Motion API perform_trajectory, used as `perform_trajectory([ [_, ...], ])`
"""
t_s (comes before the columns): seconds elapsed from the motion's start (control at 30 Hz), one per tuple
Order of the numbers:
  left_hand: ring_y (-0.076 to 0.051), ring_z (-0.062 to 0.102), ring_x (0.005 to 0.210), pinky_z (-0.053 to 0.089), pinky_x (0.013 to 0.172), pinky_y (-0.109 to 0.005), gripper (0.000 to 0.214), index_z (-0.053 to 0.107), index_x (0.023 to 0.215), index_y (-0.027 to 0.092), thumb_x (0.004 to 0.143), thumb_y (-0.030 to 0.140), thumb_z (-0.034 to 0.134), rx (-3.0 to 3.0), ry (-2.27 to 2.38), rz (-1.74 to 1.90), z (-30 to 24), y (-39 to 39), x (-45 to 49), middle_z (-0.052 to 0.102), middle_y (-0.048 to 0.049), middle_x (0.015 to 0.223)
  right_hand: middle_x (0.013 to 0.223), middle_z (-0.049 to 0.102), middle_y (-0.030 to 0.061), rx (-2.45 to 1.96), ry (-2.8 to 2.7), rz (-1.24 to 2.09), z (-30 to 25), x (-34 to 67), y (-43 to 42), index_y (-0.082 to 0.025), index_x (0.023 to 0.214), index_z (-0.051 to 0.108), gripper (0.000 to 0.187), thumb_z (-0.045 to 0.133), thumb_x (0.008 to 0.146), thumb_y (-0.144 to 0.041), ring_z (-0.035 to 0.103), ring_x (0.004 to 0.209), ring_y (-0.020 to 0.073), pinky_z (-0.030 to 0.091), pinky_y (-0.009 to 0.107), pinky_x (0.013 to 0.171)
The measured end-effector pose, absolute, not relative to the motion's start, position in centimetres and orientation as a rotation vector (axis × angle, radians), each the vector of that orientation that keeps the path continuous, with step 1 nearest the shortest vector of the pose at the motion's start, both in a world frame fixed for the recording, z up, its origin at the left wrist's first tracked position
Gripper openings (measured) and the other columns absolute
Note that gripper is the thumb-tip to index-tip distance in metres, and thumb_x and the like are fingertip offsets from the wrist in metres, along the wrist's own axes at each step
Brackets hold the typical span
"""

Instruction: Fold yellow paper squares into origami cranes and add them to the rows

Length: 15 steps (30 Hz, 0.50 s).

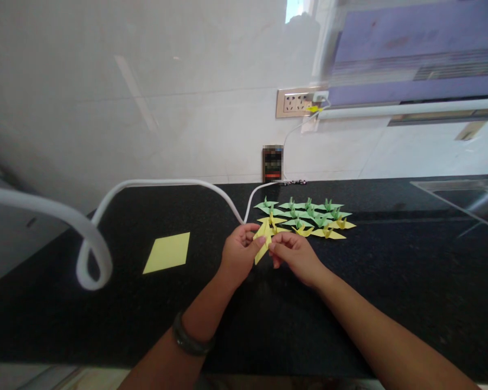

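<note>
A partly folded piece of yellow origami paper [262, 250] is held up between both hands above the black counter. My left hand [239, 252] pinches its left side, thumb on the near face. On the other side, the thumb and fingers of my right hand [291, 253] close on its right edge. Just beyond the hands stand rows of folded paper cranes: several green cranes [308, 208] at the back and several yellow cranes [328, 233] nearer. A flat yellow paper sheet [168, 252] lies to the left of my left hand.
A white cable [166, 182] loops from the left across the counter [106, 319] toward the wall. A phone-like device [273, 163] leans upright against the wall, below a socket [295, 103] with a plugged-in charger. At the far right is a sink edge [451, 200].
</note>
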State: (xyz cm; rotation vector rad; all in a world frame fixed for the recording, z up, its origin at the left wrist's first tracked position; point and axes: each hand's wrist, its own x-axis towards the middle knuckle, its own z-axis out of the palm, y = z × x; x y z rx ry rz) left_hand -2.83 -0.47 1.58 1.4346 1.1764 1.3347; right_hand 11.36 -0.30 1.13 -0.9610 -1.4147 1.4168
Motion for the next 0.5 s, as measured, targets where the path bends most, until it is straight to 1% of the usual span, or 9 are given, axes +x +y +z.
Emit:
perform_trajectory([
  [0.03,-0.012,0.053,0.065,0.043,0.058,-0.024,0.033,0.054,0.095,0.015,0.067,0.03,0.06,1.507,1.249,1.445,1.53,-0.52,-2.85,0.055,-0.0017,0.073,0.053,0.052,-0.0035,-0.966,-1.395,1.399,1.0,11.32,-0.23,-0.015,0.065,0.052,0.015,0.054,0.071,-0.029,0.045,0.04,0.0058,0.036,0.019,0.044],
  [0.07,-0.013,0.053,0.074,0.044,0.064,-0.026,0.031,0.056,0.094,0.016,0.066,0.028,0.061,1.604,1.329,1.564,1.5,-0.6,-2.89,0.055,-0.0032,0.08,0.054,0.053,-0.0032,-0.972,-1.377,1.377,0.87,11.29,-0.15,-0.015,0.065,0.052,0.016,0.054,0.071,-0.03,0.045,0.04,0.0057,0.036,0.019,0.044],
  [0.13,-0.016,0.05,0.085,0.042,0.075,-0.031,0.016,0.062,0.082,0.018,0.067,0.025,0.06,1.937,1.435,1.64,1.52,-0.8,-2.98,0.054,-0.0044,0.086,0.054,0.053,-0.0029,-0.98,-1.357,1.338,0.69,11.24,-0.03,-0.015,0.065,0.053,0.017,0.055,0.071,-0.03,0.046,0.041,0.0059,0.036,0.02,0.044],
  [0.17,-0.016,0.049,0.086,0.041,0.076,-0.032,0.011,0.064,0.077,0.02,0.068,0.023,0.058,2.093,1.45,1.627,1.55,-0.88,-3.02,0.054,-0.0044,0.085,0.054,0.054,-0.0027,-0.98,-1.354,1.326,0.65,11.23,0.0,-0.015,0.065,0.054,0.017,0.055,0.071,-0.03,0.046,0.041,0.0061,0.037,0.02,0.045],
  [0.27,-0.016,0.048,0.084,0.041,0.075,-0.033,0.014,0.066,0.079,0.02,0.073,0.019,0.053,2.364,1.425,1.511,1.63,-0.98,-3.05,0.057,-0.005,0.083,0.054,0.055,-0.0022,-0.972,-1.351,1.307,0.69,11.28,0.01,-0.015,0.066,0.056,0.017,0.056,0.071,-0.031,0.047,0.043,0.0068,0.037,0.02,0.046],
  [0.5,-0.016,0.05,0.083,0.041,0.077,-0.032,0.02,0.063,0.088,0.015,0.077,0.015,0.045,2.423,1.329,1.308,2.01,-1.02,-2.75,0.061,-0.0056,0.084,0.057,0.056,-0.0011,-0.953,-1.37,1.304,0.74,11.69,0.02,-0.014,0.063,0.059,0.015,0.058,0.069,-0.028,0.046,0.044,0.0067,0.036,0.021,0.047],
])
